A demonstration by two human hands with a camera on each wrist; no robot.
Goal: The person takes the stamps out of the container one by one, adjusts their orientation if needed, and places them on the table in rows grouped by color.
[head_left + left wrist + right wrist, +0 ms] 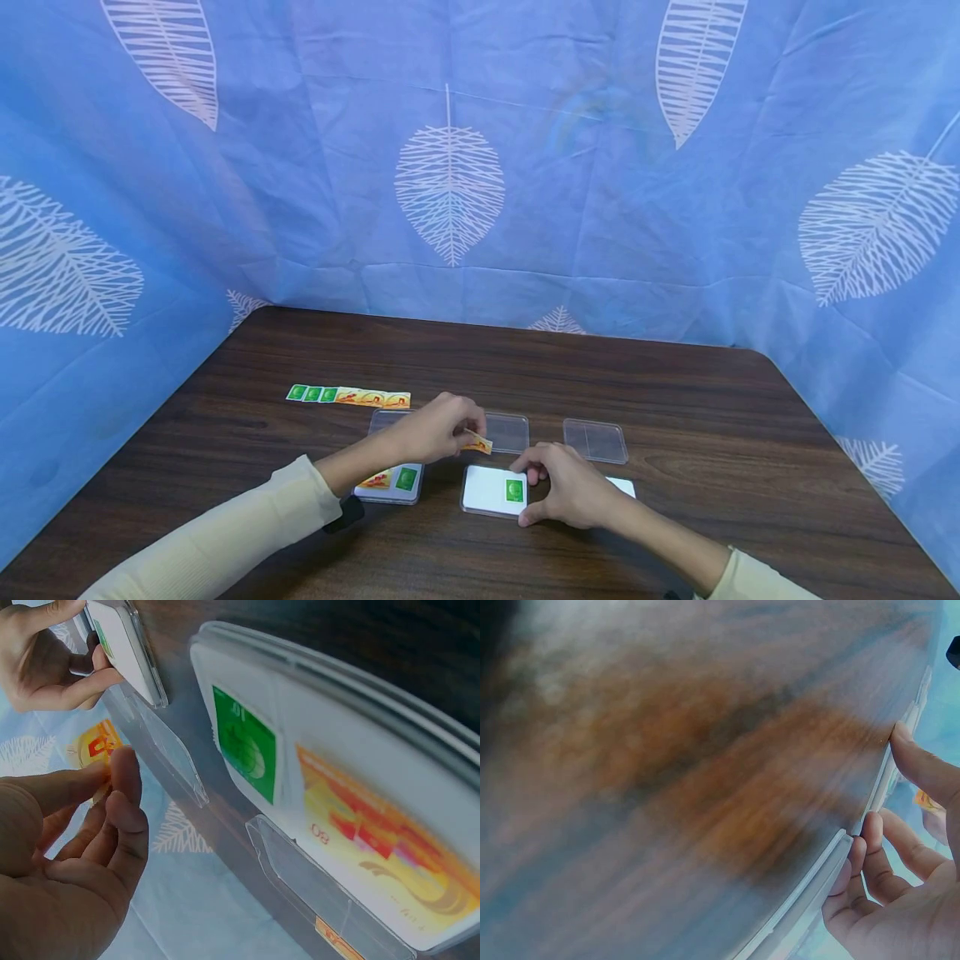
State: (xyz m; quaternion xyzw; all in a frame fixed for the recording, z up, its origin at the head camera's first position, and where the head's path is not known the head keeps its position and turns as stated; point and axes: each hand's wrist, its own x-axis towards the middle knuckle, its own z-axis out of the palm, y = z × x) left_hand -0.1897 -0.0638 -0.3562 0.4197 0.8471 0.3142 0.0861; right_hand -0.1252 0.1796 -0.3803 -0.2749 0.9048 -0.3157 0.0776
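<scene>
My left hand (435, 427) pinches a small orange stamp (480, 443) between thumb and fingertips. In the left wrist view the stamp (101, 744) sticks out past the fingertips, partly hidden by them. My right hand (570, 487) grips the right end of a clear plastic case (465, 504) lying on the table, thumb at the near corner and fingers at the far one. Inside it is a white card (486, 487) with a green stamp (514, 490) on its right side. Below my left forearm lies another case (390, 502), with an orange stamp (375, 840) and a green stamp (246, 742) on white.
Behind the cases lie clear lids, one (506, 433) beyond the middle case and another (595, 440) to the right. A row of green and orange stamps (352, 397) lies at the back left. A further white card (622, 485) shows partly behind my right hand.
</scene>
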